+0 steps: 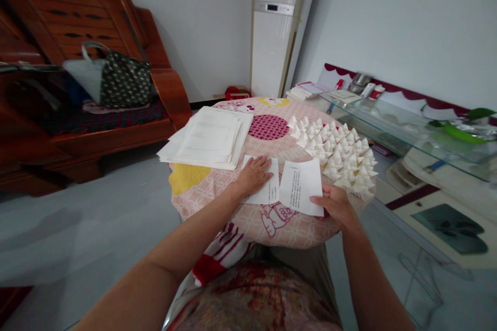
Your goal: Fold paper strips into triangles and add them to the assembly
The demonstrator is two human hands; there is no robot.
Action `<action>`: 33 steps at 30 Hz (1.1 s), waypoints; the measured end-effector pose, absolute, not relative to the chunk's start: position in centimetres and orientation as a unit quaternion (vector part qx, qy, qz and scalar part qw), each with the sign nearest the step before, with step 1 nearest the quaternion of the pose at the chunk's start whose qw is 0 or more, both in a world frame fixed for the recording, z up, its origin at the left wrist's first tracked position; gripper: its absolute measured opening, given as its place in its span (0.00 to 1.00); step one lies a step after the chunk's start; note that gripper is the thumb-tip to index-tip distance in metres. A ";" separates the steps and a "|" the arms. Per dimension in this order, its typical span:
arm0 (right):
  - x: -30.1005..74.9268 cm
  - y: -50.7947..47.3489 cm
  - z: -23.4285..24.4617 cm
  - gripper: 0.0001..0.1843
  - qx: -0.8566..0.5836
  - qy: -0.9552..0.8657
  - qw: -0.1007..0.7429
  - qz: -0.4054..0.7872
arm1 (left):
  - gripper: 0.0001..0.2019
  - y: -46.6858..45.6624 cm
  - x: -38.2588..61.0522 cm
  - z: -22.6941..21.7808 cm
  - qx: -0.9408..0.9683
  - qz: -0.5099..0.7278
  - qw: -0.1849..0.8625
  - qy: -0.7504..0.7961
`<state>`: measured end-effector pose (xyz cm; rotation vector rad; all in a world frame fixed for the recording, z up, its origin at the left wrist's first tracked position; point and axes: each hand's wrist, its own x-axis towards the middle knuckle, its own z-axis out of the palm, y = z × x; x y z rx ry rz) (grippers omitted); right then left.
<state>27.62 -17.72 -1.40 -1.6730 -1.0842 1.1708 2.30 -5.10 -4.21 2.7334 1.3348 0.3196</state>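
My left hand lies flat, fingers spread, on a small white paper slip on the pink patterned cushion across my lap. My right hand pinches the lower right corner of a second slip with printed text, lifted slightly off the cushion beside the first. Several small folded white paper triangles lie in rows at the cushion's right side, just beyond my right hand. A stack of white printed sheets rests at the cushion's far left.
A glass-topped low table with books, a tin and a green dish stands to the right. A dark wooden bench with a dotted handbag is on the left. A tall white air conditioner stands against the far wall. Grey floor lies around.
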 end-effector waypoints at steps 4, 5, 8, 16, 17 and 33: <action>28.3 -17.8 -1.6 0.26 -0.651 -0.430 0.419 0.465 | 0.26 -5.1 2.3 -4.2 0.894 0.104 0.041 0.435; 28.4 -17.9 -1.6 0.26 -0.647 -0.428 0.424 0.468 | 0.26 -5.1 2.3 -4.2 0.894 0.103 0.041 0.435; 28.4 -18.2 -1.3 0.25 -0.638 -0.413 0.438 0.480 | 0.26 -5.2 2.3 -4.0 0.894 0.097 0.041 0.436; 29.4 -18.7 -1.6 0.26 -0.644 -0.416 0.434 0.473 | 0.26 -5.2 2.4 -4.0 0.893 0.100 0.048 0.437; 29.7 -18.8 -1.6 0.27 -0.645 -0.418 0.434 0.469 | 0.26 -5.1 2.4 -4.1 0.893 0.100 0.050 0.436; 29.3 -15.2 0.8 0.25 -0.627 -0.429 0.498 0.417 | 0.37 -8.0 0.4 -0.5 0.958 0.033 0.191 0.213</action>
